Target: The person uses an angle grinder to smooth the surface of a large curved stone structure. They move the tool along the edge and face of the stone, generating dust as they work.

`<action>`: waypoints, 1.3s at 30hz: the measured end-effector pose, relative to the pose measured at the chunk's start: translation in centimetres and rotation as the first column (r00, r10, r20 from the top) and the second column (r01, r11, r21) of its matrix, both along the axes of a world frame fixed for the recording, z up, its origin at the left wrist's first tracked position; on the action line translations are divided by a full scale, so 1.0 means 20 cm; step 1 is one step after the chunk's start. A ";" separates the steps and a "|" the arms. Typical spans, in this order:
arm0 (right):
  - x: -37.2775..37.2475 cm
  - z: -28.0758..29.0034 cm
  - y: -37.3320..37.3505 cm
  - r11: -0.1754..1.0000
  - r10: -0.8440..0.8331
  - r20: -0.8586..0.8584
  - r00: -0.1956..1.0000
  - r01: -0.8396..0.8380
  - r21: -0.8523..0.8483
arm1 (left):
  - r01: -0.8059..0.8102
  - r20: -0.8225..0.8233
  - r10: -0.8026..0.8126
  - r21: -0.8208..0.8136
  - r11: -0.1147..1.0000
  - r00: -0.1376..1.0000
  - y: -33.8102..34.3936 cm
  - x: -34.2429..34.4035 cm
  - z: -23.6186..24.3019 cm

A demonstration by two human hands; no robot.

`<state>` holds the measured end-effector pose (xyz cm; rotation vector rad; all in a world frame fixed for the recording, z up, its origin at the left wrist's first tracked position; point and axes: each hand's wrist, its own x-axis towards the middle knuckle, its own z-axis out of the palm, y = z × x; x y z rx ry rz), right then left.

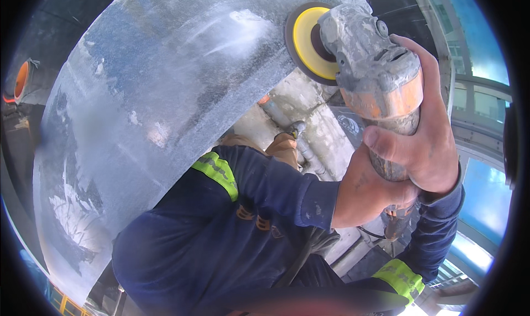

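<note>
A blurred dark band (298, 302) with a reddish patch lies nearest the camera, across the bottom of the frame, and the navy jacket (210, 233) fills the space just above it. From the left edge, past an orange-rimmed round thing (21, 79), a broad grey workpiece (127, 111) spreads over the upper left and centre left, cloudy with pale patches and streaks; light, overlapping passes would likely treat such a face better than dwelling on one spot. At upper centre the yellow and dark disc (305, 40) stands at the workpiece's edge; I cannot tell whether it touches, but a low, steady angle should help stop its rim digging in. Right of centre, the left hand (364, 194) is closed around the lower body of the dusty grey and orange grinder (375, 64), whose head sits in the upper right. A dark cord (371, 233) curves beneath, best led well away from the disc and both sleeves. Farthest right, the right hand (430, 153) grips the body above the left one, thumb across its near side and a finger reaching toward the head; this firm double hold seems right for resisting a kick, provided that finger stays behind the disc
</note>
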<state>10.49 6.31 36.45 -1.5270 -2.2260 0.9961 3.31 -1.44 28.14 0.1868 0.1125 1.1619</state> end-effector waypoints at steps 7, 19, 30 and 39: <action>0.01 0.02 0.01 0.989 -0.141 0.016 0.990 0.141 -0.041 | 0.078 0.115 -0.078 0.006 0.997 0.990 0.04 0.01 -0.02; 0.04 0.03 0.08 0.985 -0.159 0.041 0.986 0.161 -0.057 | 0.109 0.174 -0.114 0.037 0.993 0.978 0.12 0.05 -0.04; -0.06 -0.03 -0.07 0.998 0.055 -0.097 0.994 -0.054 0.019 | 0.039 0.263 -0.047 0.037 0.999 0.964 -0.08 -0.07 -0.03; -0.01 0.03 0.07 0.981 -0.193 0.093 0.977 0.194 -0.008 | 0.113 0.156 -0.117 0.030 0.993 0.981 0.12 0.03 -0.03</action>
